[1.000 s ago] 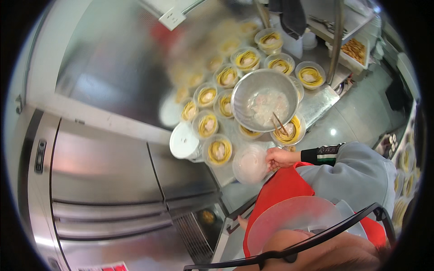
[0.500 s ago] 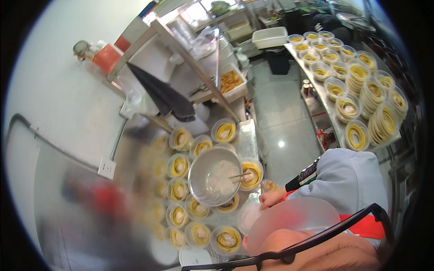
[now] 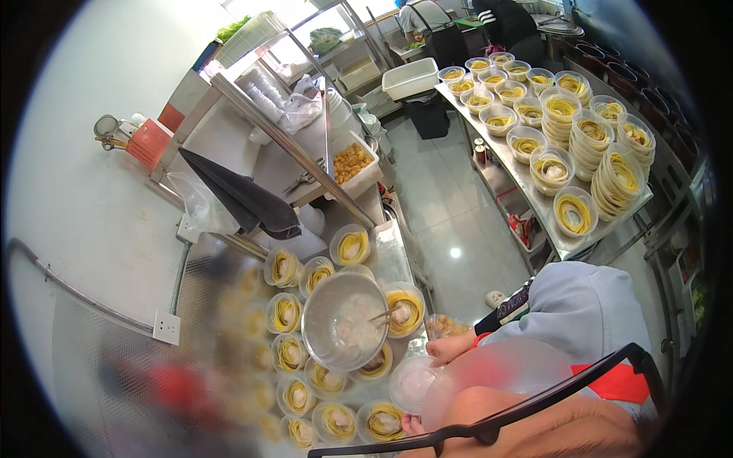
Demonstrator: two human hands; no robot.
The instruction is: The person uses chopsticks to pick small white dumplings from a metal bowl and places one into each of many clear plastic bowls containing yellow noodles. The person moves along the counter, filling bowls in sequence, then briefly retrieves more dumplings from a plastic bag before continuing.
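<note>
A clear round plastic container (image 3: 413, 384) with a whitish patch in its middle is at the front edge of the metal table. My right hand (image 3: 450, 349) has its fingers closed on the container's far right rim. Below, the fingertips of my left hand (image 3: 413, 425) pinch its near edge; the rest of that hand is hidden. Beside it stands a large metal mixing bowl (image 3: 324, 324) holding a pale, wet mass. Chopsticks (image 3: 385, 314) lean from this bowl toward a plastic bowl of yellow noodles (image 3: 405, 309) topped with a pale lump.
Several more noodle bowls (image 3: 287, 313) stand in rows left of the metal bowl. A bag of orange-brown pieces (image 3: 445, 327) lies near my right hand. Across the aisle, a steel table (image 3: 561, 243) carries many stacked noodle bowls. A dark cloth (image 3: 244, 198) hangs from the shelf frame. Two people work at the back.
The whole view has shifted, bringing the people at the back into sight. Both hands stay at the clear container, and more of the left fingertips shows.
</note>
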